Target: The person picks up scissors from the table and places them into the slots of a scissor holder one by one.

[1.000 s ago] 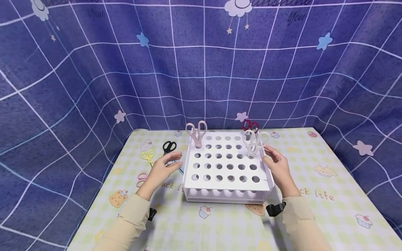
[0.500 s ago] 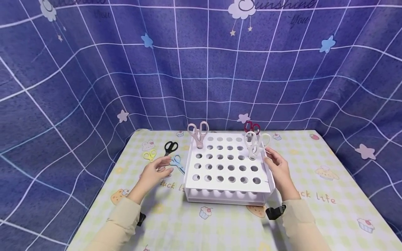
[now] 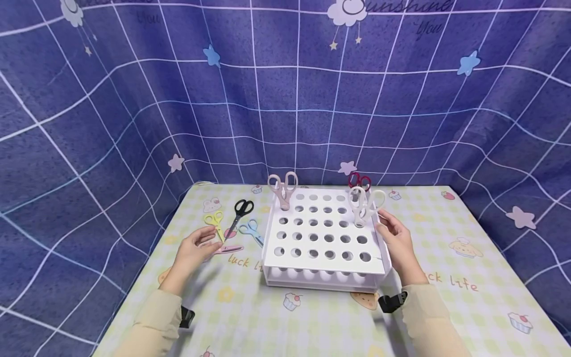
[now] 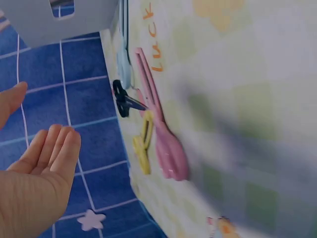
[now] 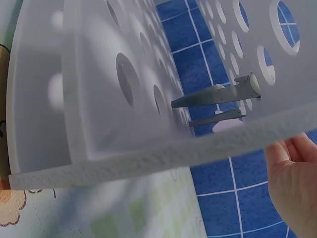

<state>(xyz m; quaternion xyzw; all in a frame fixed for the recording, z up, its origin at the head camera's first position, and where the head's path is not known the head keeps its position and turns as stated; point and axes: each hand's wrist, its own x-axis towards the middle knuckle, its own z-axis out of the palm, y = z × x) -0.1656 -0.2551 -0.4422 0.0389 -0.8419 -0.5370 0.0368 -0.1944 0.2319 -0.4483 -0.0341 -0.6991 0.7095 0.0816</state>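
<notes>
Over the left part of the table hovers my left hand (image 3: 196,252), fingers relaxed and apart, holding nothing. Just beneath it lies a pair of pink scissors (image 4: 171,153), partly covered by the hand in the head view. Yellow scissors (image 3: 215,221), black scissors (image 3: 241,212) and light blue scissors (image 3: 252,231) lie around them. My right hand (image 3: 400,248) holds the right side of a white holed rack (image 3: 321,265), its fingertips hidden in the right wrist view. Pale pink scissors (image 3: 283,191), white scissors (image 3: 366,207) and dark red scissors (image 3: 359,182) stand in the rack, handles up.
A checked cloth (image 3: 321,327) with printed cakes and lettering covers the table. Blue gridded curtains (image 3: 312,99) rise behind and on both sides. In the right wrist view, scissor blades (image 5: 213,96) hang between the rack's upper and lower plates.
My left hand has moved left and toward me from beside the rack, uncovering the black and light blue scissors. The right hand stays at the rack's side.
</notes>
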